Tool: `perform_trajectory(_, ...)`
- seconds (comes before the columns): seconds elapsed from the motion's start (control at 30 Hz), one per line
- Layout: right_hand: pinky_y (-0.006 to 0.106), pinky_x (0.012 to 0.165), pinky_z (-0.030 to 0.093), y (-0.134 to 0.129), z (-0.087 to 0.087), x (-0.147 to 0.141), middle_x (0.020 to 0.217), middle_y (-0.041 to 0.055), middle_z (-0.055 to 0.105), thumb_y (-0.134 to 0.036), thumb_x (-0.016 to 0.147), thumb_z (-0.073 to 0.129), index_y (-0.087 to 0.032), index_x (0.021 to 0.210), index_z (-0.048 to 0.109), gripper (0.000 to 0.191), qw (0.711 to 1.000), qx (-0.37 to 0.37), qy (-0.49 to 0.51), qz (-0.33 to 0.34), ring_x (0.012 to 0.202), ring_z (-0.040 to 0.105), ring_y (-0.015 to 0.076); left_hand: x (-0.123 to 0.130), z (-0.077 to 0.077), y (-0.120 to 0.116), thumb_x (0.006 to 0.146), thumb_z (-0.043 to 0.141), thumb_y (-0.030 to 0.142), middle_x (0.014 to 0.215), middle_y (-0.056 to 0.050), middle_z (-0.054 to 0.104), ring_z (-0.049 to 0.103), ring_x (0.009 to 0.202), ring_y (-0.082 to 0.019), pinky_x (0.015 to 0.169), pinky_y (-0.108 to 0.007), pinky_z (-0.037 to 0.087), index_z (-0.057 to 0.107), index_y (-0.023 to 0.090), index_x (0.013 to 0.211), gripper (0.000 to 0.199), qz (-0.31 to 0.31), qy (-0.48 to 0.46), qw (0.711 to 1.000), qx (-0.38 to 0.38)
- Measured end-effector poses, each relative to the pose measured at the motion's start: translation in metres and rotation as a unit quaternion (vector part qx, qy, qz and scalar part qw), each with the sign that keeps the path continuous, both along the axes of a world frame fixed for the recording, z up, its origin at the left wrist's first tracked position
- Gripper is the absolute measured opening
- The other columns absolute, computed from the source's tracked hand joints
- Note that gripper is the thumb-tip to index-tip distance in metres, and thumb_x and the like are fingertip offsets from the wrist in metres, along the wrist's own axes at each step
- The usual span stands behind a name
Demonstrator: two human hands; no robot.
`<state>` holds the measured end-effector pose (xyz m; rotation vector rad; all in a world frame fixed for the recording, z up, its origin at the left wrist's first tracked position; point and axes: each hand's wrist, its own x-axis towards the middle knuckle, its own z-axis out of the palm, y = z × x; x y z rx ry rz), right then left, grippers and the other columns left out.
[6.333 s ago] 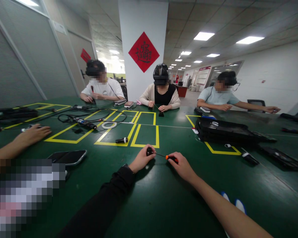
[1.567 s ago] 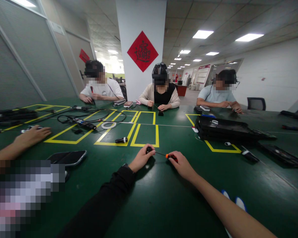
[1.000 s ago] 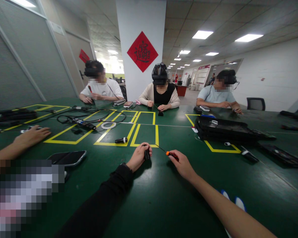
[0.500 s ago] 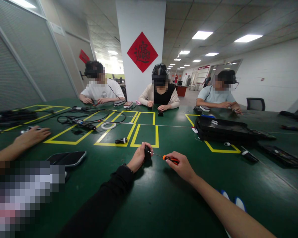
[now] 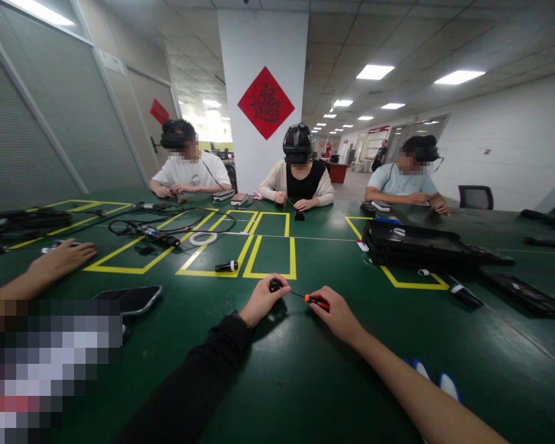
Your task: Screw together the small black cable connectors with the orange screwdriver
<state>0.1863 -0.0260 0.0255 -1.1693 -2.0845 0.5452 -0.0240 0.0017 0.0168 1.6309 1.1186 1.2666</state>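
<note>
Low over the green table [image 5: 268, 370], my left hand [image 5: 263, 298] is closed around a small black part [image 5: 275, 285], whose round dark end shows between thumb and fingers. What kind of part it is I cannot make out. My right hand [image 5: 340, 314] grips a screwdriver [image 5: 318, 302] by its orange and black handle. The thin shaft points left toward my left thumb. Whether its tip touches the black part is hidden by the fingers. Beyond my hands, a black cylinder with a white band [image 5: 226, 266] lies on its side near yellow tape.
Phone [image 5: 129, 300] and another person's hand [image 5: 63, 258] lie at left. Cables [image 5: 166, 237] and a white ring [image 5: 203, 238] are farther back. Black cases [image 5: 411, 242] and a dark tube [image 5: 465, 295] sit at right. Three people in headsets sit across the table.
My left hand has turned the black part so its round end faces up toward me. The screwdriver remains in my right hand, a little lower. The view has tilted slightly upward.
</note>
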Motion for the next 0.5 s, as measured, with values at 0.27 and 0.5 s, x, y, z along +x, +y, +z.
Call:
perform_trajectory(0.27,0.032,0.081,0.039,0.0046,-0.0047,-0.0005,0.089,0.0054,0.055,-0.028,0.083,0.047,-0.018,0.091,0.062,0.019,1.0,0.004,-0.019,-0.008,0.087,0.05,0.0172,0.0012,-0.0048,0.0021,0.07,0.059,0.034,0.071,0.001,0.055,0.05,0.067,-0.012,0.066,-0.025,0.039,0.055,0.016,0.075,0.019,-0.005,0.049,0.999,0.02)
perform_trajectory(0.5,0.032,0.081,0.039,0.006,-0.0059,0.0006,0.09,0.0043,0.056,-0.026,0.082,0.047,-0.018,0.09,0.06,0.017,1.0,0.009,0.005,-0.006,0.088,0.05,0.0165,0.0025,-0.0063,0.0031,0.07,0.059,0.034,0.072,0.001,0.054,0.05,0.068,-0.013,0.067,-0.025,0.039,0.053,0.016,0.075,0.019,0.004,0.067,0.998,0.023)
